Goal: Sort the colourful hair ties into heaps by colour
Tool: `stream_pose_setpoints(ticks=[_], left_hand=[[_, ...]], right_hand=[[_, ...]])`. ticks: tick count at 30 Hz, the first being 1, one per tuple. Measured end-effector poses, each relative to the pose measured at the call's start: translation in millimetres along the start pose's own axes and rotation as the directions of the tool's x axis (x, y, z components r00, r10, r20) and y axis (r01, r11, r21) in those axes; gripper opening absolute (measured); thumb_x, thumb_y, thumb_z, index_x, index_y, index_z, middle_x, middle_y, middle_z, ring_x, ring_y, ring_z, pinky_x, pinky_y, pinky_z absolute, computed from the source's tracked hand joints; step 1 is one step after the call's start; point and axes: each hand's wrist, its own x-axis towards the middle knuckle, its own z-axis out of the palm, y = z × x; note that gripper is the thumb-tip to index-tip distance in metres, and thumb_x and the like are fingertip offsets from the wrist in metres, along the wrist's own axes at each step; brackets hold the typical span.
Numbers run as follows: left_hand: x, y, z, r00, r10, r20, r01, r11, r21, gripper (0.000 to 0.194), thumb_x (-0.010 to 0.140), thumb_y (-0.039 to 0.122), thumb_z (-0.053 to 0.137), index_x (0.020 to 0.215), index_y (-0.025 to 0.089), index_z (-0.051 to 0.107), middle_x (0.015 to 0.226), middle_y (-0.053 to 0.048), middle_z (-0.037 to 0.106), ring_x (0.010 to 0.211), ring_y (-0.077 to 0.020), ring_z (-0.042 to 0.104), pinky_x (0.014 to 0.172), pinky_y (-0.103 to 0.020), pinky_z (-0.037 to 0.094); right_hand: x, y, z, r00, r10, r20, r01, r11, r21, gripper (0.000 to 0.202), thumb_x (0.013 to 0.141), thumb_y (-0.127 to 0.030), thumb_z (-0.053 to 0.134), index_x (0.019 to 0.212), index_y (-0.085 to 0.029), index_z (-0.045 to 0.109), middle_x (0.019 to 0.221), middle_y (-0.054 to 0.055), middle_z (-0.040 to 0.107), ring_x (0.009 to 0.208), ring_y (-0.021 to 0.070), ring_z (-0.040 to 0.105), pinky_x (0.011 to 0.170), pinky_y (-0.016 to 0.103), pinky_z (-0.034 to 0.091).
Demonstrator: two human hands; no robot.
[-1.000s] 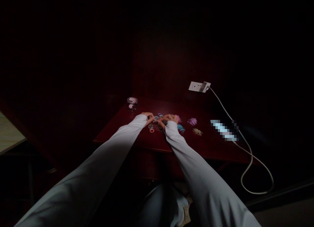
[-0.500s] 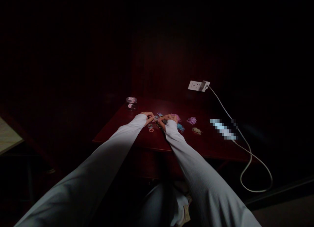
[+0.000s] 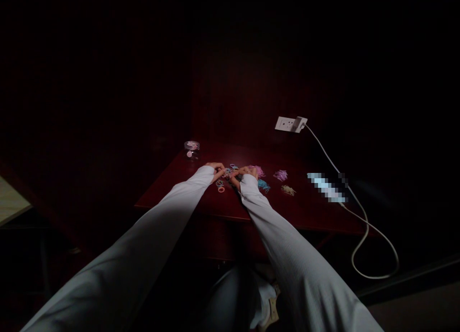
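Observation:
My left hand (image 3: 216,168) is at the left side of a mixed pile of small coloured hair ties (image 3: 233,167), its fingers bent together at the edge of the pile. Opposite it, my right hand (image 3: 247,172) reaches in with thumb and fingers closed, fingertips close to those of the left. Whatever the fingertips pinch is too small and dark to make out. Loose ring-shaped ties (image 3: 221,189) lie just below my left hand. Beside the right hand are a pink bunch (image 3: 258,170) and a blue bunch (image 3: 264,185), partly covered by the hand.
Further right on the dark red table (image 3: 201,202) lie a purple bunch (image 3: 281,175) and a yellowish bunch (image 3: 288,190). A clear jar (image 3: 191,149) stands at the back left. A blurred-out phone-like device (image 3: 327,187) has a white cable (image 3: 364,217) running to a wall socket (image 3: 287,124).
My right hand's fingertips have shifted slightly left over the pile. The left hand stays almost in place, and the bunches lie as before.

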Motion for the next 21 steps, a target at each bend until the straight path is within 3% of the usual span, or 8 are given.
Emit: stream_pose_setpoints(ticks=[11, 21], left_hand=[[-0.8, -4.0, 3.1, 1.000, 0.000, 0.001, 0.000, 1.000, -0.002, 0.036, 0.087, 0.049, 0.052, 0.084, 0.018, 0.072, 0.063, 0.001, 0.063, 0.055, -0.0117, 0.044, 0.055, -0.023, 0.031], [-0.3, -1.5, -1.3, 0.999, 0.036, -0.024, -0.035, 0.999, 0.017, 0.027, 0.090, 0.039, 0.050, 0.082, 0.018, 0.067, 0.073, 0.000, 0.064, 0.060, -0.0123, 0.046, 0.058, -0.023, 0.032]], right_hand=[[1.1, -2.7, -1.5, 1.000, 0.010, 0.020, -0.011, 1.000, 0.025, 0.022, 0.091, -0.039, 0.060, 0.087, -0.025, 0.078, 0.101, 0.010, 0.069, 0.107, 0.0295, 0.051, 0.096, 0.049, 0.037], [-1.1, -7.0, -6.2, 0.999, 0.038, 0.037, -0.036, 0.998, -0.045, 0.021, 0.093, -0.043, 0.062, 0.094, -0.028, 0.077, 0.105, 0.007, 0.069, 0.110, 0.0289, 0.049, 0.094, 0.044, 0.034]])
